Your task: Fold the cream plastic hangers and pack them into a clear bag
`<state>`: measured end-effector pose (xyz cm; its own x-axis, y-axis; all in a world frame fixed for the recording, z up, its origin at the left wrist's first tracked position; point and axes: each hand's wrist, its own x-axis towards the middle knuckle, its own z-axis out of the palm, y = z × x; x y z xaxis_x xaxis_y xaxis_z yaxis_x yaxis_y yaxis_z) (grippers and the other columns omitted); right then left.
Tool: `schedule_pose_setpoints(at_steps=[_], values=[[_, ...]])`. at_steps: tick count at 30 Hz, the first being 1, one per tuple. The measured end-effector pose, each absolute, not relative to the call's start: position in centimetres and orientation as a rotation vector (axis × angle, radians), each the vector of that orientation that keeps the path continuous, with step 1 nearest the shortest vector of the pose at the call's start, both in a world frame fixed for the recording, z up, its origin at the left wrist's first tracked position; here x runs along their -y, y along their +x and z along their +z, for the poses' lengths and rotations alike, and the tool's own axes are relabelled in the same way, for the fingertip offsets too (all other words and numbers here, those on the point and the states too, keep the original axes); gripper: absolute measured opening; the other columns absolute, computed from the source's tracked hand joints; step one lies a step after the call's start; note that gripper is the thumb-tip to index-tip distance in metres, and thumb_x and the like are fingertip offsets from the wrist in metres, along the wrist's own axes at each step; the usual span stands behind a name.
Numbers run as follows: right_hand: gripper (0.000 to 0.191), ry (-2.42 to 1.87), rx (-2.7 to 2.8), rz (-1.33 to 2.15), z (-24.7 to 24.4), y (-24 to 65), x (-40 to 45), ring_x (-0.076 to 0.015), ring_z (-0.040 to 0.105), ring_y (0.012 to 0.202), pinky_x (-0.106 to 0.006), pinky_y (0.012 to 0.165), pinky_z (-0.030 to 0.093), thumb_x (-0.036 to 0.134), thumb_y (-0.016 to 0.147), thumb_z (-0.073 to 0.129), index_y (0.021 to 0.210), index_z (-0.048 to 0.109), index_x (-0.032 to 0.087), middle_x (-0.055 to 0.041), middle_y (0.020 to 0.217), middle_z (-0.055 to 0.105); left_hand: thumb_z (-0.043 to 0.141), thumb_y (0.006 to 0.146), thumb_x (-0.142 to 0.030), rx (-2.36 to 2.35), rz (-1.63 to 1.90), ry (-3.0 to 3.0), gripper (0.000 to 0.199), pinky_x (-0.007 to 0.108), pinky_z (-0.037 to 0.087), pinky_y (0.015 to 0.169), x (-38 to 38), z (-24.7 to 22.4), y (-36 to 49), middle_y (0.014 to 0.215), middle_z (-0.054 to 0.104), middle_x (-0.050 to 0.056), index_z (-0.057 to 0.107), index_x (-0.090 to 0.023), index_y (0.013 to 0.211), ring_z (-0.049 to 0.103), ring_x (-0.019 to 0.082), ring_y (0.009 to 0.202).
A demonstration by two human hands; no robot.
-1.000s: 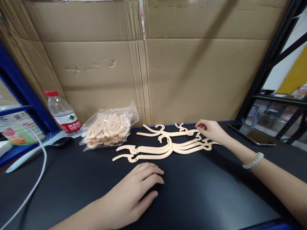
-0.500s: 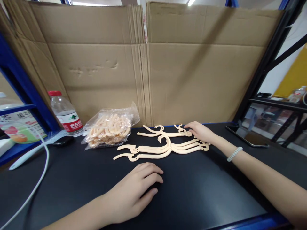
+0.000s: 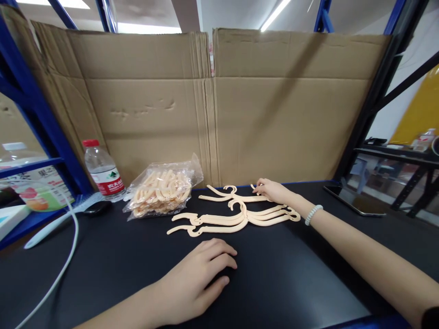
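Cream-coloured plastic hangers point(image 3: 219, 229), with curved arms and hooks, lie stacked and partly unfolded on the black table. Behind them lies another cream hanger point(image 3: 216, 198) of the same kind. My right hand point(image 3: 274, 191), a beaded bracelet on its wrist, is at the right end of this back hanger. Its fingers are bent in a pinch on a hanger piece, whose tip shows beside the fingertips; the rest is covered by the hand. Nearer to me, my left hand point(image 3: 200, 276) rests on the table with fingers apart, holding nothing, just in front of the stacked hangers.
A clear plastic bag point(image 3: 161, 188) of cream pieces lies at the back left. Beside it stand a red-capped water bottle point(image 3: 106, 176) and a dark mouse-like object point(image 3: 98, 208). A white cable point(image 3: 70, 256) curves at left. A phone or tablet point(image 3: 355, 201) lies at right. Cardboard point(image 3: 154, 119) walls the back.
My right hand has shifted a little left along the back hanger, its fingers now more curled. My left hand stays in place. The camera view has tilted up somewhat.
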<state>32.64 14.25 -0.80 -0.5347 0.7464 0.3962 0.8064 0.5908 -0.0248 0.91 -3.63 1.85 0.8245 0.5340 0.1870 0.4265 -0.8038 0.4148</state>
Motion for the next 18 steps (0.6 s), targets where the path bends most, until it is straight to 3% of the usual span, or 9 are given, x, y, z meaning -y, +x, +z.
schedule_pose_setpoints(at_steps=[6,13,18], values=[[0.022,-1.231,2.399,-0.257,-0.2,32.1,-13.4,-0.0177,0.058,0.082,-0.026,0.072,0.044,0.007,0.085,0.052,0.086,0.070,0.019,-0.0073,0.091,0.063,0.048,0.086,-0.012,-0.708,0.461,2.620,0.029,0.038,0.042,0.100,3.5,1.5,0.8,0.122,0.058,0.007,0.059,-0.025,0.110,0.052,0.023,0.114],[0.021,-1.144,2.042,-0.200,1.8,32.4,-10.7,-0.0193,0.061,0.084,-0.032,0.076,0.050,0.015,0.089,0.044,0.087,0.065,0.017,-0.0087,0.090,0.062,0.049,0.085,-0.012,-0.734,0.488,2.574,0.030,0.037,0.042,0.101,3.6,1.5,0.8,0.124,0.056,0.007,0.057,-0.024,0.111,0.050,0.022,0.116],[0.016,-1.008,1.741,0.335,3.3,29.5,-7.2,-0.0200,0.067,0.077,-0.036,0.073,0.057,0.031,0.081,0.060,0.086,0.064,0.017,-0.0080,0.086,0.066,0.051,0.089,-0.021,-0.882,0.698,2.341,0.030,0.038,0.043,0.099,3.3,0.9,1.0,0.122,0.057,0.007,0.051,-0.024,0.118,0.053,0.021,0.113]])
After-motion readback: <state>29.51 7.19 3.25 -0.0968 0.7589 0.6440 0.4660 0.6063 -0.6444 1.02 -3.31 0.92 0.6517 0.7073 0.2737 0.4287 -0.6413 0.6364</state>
